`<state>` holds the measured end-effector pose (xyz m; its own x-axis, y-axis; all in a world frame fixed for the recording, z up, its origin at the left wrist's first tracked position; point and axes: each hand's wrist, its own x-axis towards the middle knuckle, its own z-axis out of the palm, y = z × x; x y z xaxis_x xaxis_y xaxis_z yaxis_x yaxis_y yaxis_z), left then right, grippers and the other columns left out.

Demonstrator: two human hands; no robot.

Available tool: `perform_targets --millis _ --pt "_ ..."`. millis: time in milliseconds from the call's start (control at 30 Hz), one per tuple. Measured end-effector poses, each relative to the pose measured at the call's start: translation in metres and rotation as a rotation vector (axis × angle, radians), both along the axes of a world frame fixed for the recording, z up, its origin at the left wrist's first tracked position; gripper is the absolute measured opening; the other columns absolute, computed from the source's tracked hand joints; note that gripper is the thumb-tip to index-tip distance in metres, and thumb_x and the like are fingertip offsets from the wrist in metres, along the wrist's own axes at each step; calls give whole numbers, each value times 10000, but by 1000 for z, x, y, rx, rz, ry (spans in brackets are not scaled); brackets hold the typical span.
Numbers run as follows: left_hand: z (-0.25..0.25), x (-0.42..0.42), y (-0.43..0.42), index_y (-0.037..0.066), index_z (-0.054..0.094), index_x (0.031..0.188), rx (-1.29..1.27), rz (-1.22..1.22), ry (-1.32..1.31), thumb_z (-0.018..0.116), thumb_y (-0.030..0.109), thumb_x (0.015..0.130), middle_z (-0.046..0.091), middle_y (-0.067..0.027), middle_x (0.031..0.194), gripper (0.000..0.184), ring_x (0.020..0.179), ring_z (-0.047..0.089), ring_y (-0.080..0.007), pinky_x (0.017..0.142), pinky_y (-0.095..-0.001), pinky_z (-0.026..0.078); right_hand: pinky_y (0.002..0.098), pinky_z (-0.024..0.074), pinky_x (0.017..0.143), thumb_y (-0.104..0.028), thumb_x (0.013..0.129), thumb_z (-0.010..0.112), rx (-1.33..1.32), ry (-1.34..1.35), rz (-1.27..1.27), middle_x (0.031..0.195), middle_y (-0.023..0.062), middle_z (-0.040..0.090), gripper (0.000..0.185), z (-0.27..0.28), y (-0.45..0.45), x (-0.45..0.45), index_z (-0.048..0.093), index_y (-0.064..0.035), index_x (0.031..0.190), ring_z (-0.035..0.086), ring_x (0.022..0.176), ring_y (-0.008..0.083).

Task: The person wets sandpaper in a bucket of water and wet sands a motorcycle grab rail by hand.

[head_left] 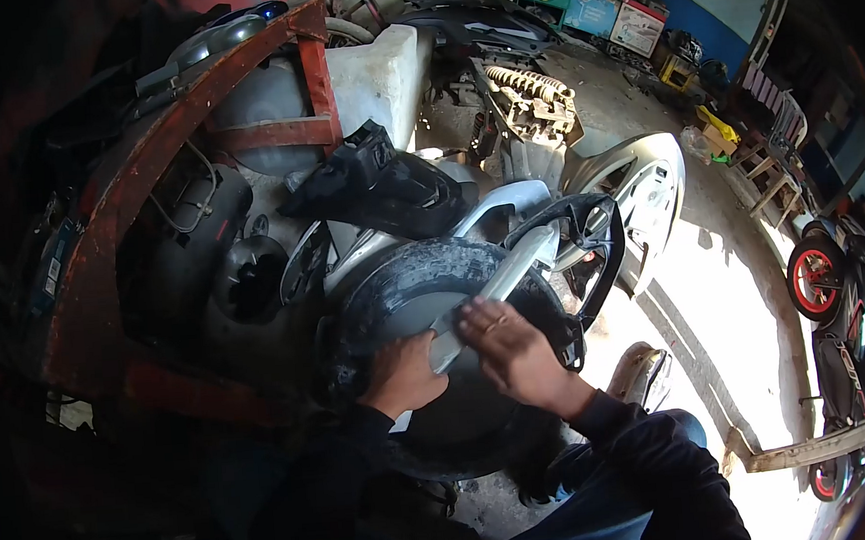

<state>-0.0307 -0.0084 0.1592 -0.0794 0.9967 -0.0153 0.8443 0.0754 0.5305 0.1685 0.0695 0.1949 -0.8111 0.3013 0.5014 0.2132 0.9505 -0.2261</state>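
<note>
A long, pale silver-white motorcycle body panel [518,264] slants across a round black rubber tub [374,292] that looks like a cut tire. Greyish liquid [421,314] shows inside the tub, and pale smears mark its rim. My left hand [401,375] is closed around the panel's lower end, thumb on top. Against the panel's face, just up and to the right, my right hand [514,353] presses with fingers together and bent. Whatever lies under those fingers is hidden. A ring shows on one finger.
Behind the tub lie a black plastic fairing [387,188] and more silver panels [653,189]. A rusty red metal frame [154,154] stands at left. Coil springs [530,85] rest on a stand behind. Motorcycles with a red-rimmed wheel [816,278] are parked at right.
</note>
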Motion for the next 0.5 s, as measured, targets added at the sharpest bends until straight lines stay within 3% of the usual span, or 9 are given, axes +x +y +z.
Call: perform_targets --millis 100,233,267,300,367,433,500 --pt "3 2 -1 18 632 1178 -73 12 1 682 245 688 704 -213 1018 542 979 659 -422 867 -505 518 512 327 1168 -18 767 647 -67 -30 -176 1314 215 593 520 12 32 9 598 -4 1284 506 1317 385" --pt "0 3 -2 19 633 1178 -28 11 -20 683 248 689 701 -223 1011 542 974 659 -427 862 -517 516 493 348 1161 -37 784 656 -112 24 -182 1329 224 585 492 12 23 10 604 4 1272 515 1312 374" --pt "-1 2 -2 21 635 1177 -20 8 -3 683 248 689 701 -228 1000 540 965 660 -431 855 -520 518 449 426 1100 -84 785 628 87 -36 -44 1242 198 626 430 10 6 4 628 28 1200 569 1240 359" --pt "1 2 0 21 635 1177 -14 6 2 683 248 689 701 -228 1000 540 965 660 -431 855 -520 518 454 425 1100 -88 796 630 95 -47 -31 1243 196 625 428 3 1 8 628 20 1210 561 1244 368" --pt "0 2 -2 23 641 1151 8 24 -5 689 245 684 699 -239 981 519 947 661 -440 843 -525 519 467 407 1112 -83 823 621 -45 -16 -204 1273 195 614 413 16 35 17 627 6 1226 546 1252 386" --pt "-2 1 -1 24 642 1135 18 23 -11 691 243 683 699 -240 979 504 943 661 -442 842 -524 518 476 374 1136 -34 814 640 27 -3 -384 1324 183 592 432 14 87 23 619 -11 1245 532 1270 382" --pt "-2 1 0 24 643 1119 32 18 -20 693 241 682 698 -240 977 490 939 661 -443 842 -523 518 468 368 1148 -14 804 645 -2 59 -341 1333 174 599 437 2 65 25 620 -16 1240 535 1279 371"
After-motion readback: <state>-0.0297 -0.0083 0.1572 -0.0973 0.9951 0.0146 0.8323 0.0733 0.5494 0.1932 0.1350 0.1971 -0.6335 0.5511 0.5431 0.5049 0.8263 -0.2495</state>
